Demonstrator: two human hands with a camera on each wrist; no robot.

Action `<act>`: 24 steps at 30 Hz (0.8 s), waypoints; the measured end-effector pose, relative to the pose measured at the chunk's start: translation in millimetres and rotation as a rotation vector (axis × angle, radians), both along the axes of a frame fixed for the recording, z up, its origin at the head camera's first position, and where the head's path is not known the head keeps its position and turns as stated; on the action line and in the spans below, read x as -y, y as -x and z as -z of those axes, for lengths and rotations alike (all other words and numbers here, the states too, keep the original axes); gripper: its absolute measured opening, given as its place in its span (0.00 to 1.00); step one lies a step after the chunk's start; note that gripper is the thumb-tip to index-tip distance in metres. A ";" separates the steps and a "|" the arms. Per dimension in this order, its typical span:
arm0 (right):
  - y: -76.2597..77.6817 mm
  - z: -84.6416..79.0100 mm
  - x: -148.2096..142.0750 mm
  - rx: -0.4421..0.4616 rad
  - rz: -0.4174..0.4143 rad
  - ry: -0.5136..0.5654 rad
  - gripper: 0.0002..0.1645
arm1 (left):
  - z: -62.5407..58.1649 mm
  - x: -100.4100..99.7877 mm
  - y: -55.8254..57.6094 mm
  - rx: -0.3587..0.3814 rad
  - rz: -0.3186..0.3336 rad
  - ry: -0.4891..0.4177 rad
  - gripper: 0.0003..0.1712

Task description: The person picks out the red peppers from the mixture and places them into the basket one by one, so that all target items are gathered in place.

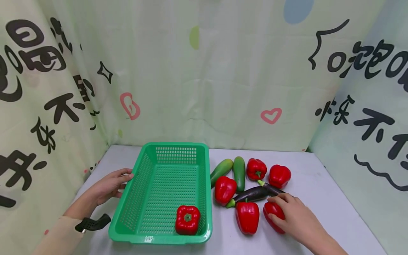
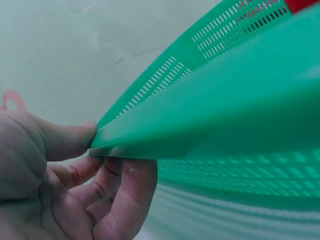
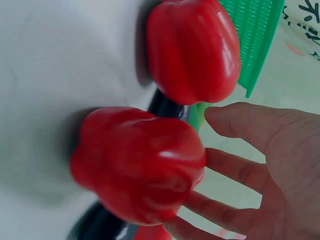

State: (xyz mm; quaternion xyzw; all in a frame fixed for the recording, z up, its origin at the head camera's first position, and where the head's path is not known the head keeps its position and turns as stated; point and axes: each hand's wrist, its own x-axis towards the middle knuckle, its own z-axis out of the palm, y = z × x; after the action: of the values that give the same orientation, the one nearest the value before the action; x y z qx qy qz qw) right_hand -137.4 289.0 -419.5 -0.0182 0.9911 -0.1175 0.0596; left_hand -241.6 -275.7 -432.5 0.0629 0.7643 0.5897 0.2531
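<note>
My left hand pinches the left rim of a green plastic basket, thumb on top and fingers curled beneath. One red bell pepper sits in the basket's near right corner. On the right, my right hand is over another red bell pepper lying on the table. In the right wrist view its fingertips come right up to that pepper, while the thumb stands apart from it. Just left of this hand lies a further red bell pepper.
Two dark eggplants lie behind the near peppers. Two green cucumber-like vegetables rest beside the basket's right wall. More red bell peppers are around them. A printed curtain hangs behind the white table.
</note>
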 end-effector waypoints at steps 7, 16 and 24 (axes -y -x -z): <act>3.4 4.4 -8.9 0.030 0.045 0.077 0.39 | -1.6 4.7 0.5 0.011 0.009 -0.018 0.39; 4.0 7.2 -17.1 0.069 0.121 0.135 0.39 | -4.3 9.6 -2.8 0.034 0.045 -0.055 0.37; -0.5 12.4 -26.6 0.170 0.162 0.133 0.37 | -3.1 10.0 -3.8 0.031 0.056 -0.054 0.35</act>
State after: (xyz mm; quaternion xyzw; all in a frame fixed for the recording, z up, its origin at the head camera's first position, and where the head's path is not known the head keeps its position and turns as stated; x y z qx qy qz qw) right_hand -137.0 315.6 -431.9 0.0679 0.9707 -0.1885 0.1325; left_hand -237.8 -285.7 -429.4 0.0820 0.7421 0.6036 0.2798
